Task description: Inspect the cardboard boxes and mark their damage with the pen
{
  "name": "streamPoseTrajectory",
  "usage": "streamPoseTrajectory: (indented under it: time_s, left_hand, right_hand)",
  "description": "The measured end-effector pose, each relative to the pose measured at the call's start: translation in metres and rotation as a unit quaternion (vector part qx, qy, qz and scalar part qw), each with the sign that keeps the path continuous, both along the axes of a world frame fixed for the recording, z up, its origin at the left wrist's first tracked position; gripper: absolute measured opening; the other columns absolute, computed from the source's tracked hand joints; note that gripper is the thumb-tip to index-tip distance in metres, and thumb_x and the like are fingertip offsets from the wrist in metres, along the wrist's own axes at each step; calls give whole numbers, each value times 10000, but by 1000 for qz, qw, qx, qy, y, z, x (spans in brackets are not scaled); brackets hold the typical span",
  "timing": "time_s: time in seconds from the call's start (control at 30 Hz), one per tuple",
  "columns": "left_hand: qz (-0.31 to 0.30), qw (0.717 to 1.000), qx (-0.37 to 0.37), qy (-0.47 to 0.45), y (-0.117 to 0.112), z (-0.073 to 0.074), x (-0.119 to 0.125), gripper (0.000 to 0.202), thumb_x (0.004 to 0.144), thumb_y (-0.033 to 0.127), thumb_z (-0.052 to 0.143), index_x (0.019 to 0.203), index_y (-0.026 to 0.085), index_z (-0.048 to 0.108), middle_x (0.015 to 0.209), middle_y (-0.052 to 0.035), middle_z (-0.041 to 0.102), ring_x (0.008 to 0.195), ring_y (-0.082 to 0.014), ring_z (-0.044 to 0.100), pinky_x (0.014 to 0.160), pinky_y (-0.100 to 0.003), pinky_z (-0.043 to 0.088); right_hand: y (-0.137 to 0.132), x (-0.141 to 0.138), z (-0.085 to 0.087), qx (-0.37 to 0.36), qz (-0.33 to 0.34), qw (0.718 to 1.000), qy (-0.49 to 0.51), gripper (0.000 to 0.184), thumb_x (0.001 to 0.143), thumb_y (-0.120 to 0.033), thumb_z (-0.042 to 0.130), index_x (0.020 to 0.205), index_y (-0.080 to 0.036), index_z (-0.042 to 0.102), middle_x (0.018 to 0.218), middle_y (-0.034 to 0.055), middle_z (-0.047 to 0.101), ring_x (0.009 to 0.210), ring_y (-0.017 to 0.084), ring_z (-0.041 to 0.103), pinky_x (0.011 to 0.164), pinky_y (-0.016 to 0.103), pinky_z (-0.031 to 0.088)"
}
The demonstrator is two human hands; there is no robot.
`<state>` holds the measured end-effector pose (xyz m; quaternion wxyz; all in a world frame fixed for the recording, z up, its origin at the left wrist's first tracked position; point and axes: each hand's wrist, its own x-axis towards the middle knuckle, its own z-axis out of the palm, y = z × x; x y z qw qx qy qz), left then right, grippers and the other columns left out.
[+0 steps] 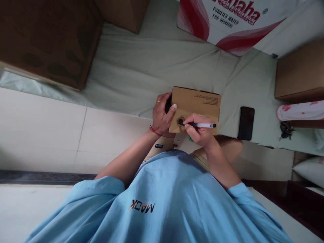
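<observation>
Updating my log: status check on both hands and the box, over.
Left hand grips cardboard box at its left edge. Right hand holds pen, tip on box's dark circle. Phone lies apart, right of box.

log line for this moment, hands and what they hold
left hand: grips cardboard box | right hand: holds pen, tip at dark round spot on box | phone: beside box, apart

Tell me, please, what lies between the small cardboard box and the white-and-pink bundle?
A black phone, flat on the pale sheet, in the head view.
</observation>
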<state>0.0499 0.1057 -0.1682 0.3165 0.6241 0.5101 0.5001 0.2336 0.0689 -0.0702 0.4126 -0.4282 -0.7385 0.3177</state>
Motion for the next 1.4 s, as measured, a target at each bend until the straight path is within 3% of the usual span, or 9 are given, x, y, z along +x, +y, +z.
streamPoseTrajectory:
  time_s: [0.2,0.37,0.57,0.83,1.1,1.4]
  left_hand:
    - [0,1000,-4,-2,0,1,0,678,1052,803,478,1441,270,634,1363,-122,696,1273,-329,638,1091,-590,531]
    - [0,1000,-6,17,-1,4,-1,662,1078,754,462,1442,227,627,1375,-151,698,1300,-326,652,1113,-531,532]
    - [-3,1000,2,15,-1,5,-1,643,1085,732,469,1452,228,627,1369,-152,703,1303,-321,660,1120,-506,535]
    - [0,1000,7,8,-1,4,0,629,1088,736,481,1421,226,636,1344,-140,706,1270,-311,664,1092,-525,552]
    - [3,1000,-2,11,-2,5,0,648,1078,746,467,1439,235,634,1358,-154,704,1291,-324,669,1108,-522,550]
    - [7,1000,15,5,-2,4,1,602,1091,706,492,1422,225,642,1346,-161,706,1274,-316,678,1096,-516,565]
  right_hand:
    - [1,1,1,-14,13,1000,-24,136,928,-186,607,821,-238,675,677,-28,668,584,119,566,602,272,457]
    - [1,1,0,-17,22,1000,-8,144,881,-147,591,787,-238,650,682,-30,668,591,116,571,603,266,459]
    - [-3,-1,-3,2,-42,999,-19,143,853,-147,582,755,-242,625,646,-31,637,572,126,544,587,280,439]
    - [-7,1,-4,2,-124,992,-18,128,917,-202,606,814,-237,675,674,-18,651,604,141,562,609,300,437]
    - [-5,-2,-4,11,-121,992,-44,141,939,-228,597,817,-245,666,658,-19,642,597,143,564,600,302,440]
    - [-5,-1,-5,23,-85,996,-32,140,842,-160,580,732,-245,597,619,-35,585,559,134,500,584,298,391]
